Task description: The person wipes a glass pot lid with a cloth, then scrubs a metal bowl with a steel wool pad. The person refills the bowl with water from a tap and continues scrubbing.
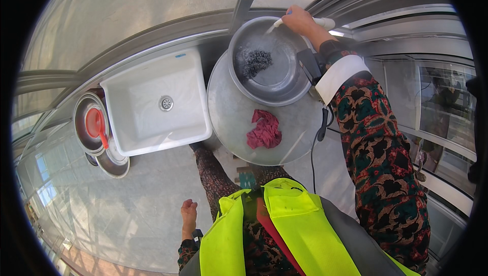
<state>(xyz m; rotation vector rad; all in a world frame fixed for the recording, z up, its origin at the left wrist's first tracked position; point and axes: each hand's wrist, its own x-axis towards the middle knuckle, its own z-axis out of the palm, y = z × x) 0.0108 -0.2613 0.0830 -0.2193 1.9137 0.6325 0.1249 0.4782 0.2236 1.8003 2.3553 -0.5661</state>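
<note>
My right hand (297, 19) is closed around a white plastic tap (322, 22), with a bit of blue showing at the fingers. Water runs from its spout into a wide metal basin (291, 62) and splashes dark and foamy at the basin's left side. The basin stands on a round table (228, 123), where a crumpled dark pink cloth (265, 130) lies nearer to me. Low at my side hangs my left hand (189, 210), fingers curled, touching nothing that I can see.
A white rectangular sink (148, 123) with a metal drain (166, 103) adjoins the table's left side. Beyond it are metal bowls (114, 167), one holding a red plastic dipper (95, 123). Framed window panes run behind. A black cable (312, 165) hangs by my right arm.
</note>
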